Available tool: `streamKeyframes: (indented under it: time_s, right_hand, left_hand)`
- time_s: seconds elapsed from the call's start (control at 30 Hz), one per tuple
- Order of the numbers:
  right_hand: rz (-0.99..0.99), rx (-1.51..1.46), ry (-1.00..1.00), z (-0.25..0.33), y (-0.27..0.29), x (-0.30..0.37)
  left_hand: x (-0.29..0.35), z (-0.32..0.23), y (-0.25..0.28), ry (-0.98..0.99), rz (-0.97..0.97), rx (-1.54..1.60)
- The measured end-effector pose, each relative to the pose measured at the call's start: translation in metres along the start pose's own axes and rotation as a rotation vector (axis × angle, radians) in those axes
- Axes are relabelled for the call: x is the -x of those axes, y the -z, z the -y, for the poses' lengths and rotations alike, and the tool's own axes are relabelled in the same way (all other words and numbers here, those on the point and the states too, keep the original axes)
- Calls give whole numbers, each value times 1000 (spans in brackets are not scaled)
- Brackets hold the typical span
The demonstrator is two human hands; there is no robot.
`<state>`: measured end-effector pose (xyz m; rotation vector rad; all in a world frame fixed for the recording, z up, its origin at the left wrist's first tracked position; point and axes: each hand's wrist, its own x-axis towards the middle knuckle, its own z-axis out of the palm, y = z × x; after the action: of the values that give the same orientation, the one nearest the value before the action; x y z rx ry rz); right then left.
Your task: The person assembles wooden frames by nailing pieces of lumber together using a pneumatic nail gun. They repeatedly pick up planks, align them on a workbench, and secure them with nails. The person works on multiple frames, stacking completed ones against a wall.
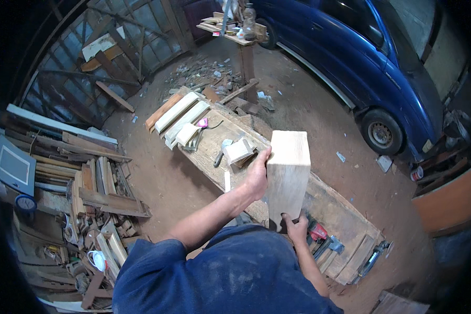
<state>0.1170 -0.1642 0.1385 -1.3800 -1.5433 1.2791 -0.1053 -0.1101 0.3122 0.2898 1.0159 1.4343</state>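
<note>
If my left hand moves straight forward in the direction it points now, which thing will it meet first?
Most likely the pale wooden block, which the left hand touches at its left side; depth is hard to judge.

Left hand (257, 175): you are extending it farther forward than the right, gripping, some fingers hiding from view. Left forearm (212, 212): bare, slanting back and leftward from that hand. Right hand (296, 228): gripping, sitting nearer your torso (225, 272). Right forearm (312, 267): bare, running back and rightward from its hand.
</note>
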Motion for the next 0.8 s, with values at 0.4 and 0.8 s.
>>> streamKeyframes:
  time_s: [0.4, 0.8]
  right_hand:
    - [-23, -143, 102, 127, -144, -114]
    - [277, 82, -99, 108, -311, -198]
  left_hand:
    - [-45, -11, 136, -428, -43, -350]
    - [-201, -177, 372, 136, -262, -686]
